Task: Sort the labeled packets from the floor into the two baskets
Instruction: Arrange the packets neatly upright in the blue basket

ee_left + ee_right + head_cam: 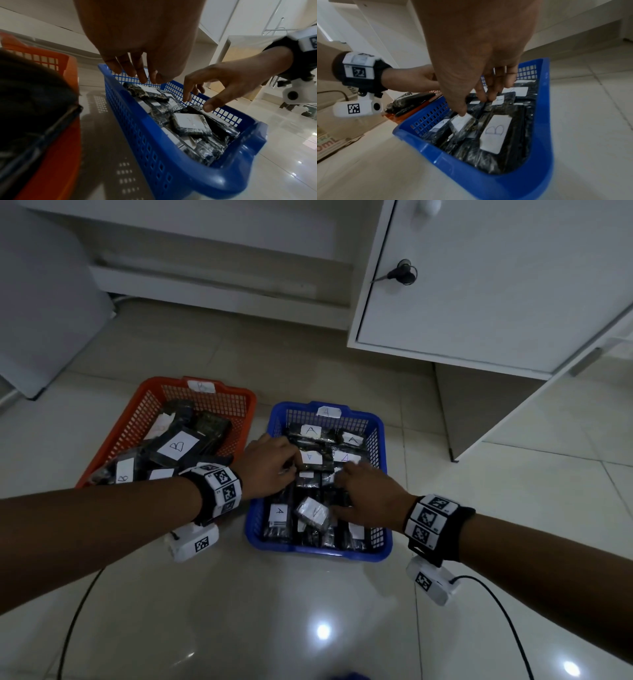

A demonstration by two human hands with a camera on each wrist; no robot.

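Both forearms reach over the blue basket (318, 554), left hand (269, 467) and right hand (371, 498) with fingers loosely apart, holding nothing, where a B-labelled packet (494, 134) risks staying missorted.

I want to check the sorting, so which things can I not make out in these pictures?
- Head view: left hand and right hand cover packets in the blue basket.
- Left wrist view: the orange basket is mostly hidden by a dark blurred shape.
- Right wrist view: labels under the fingers are hidden.
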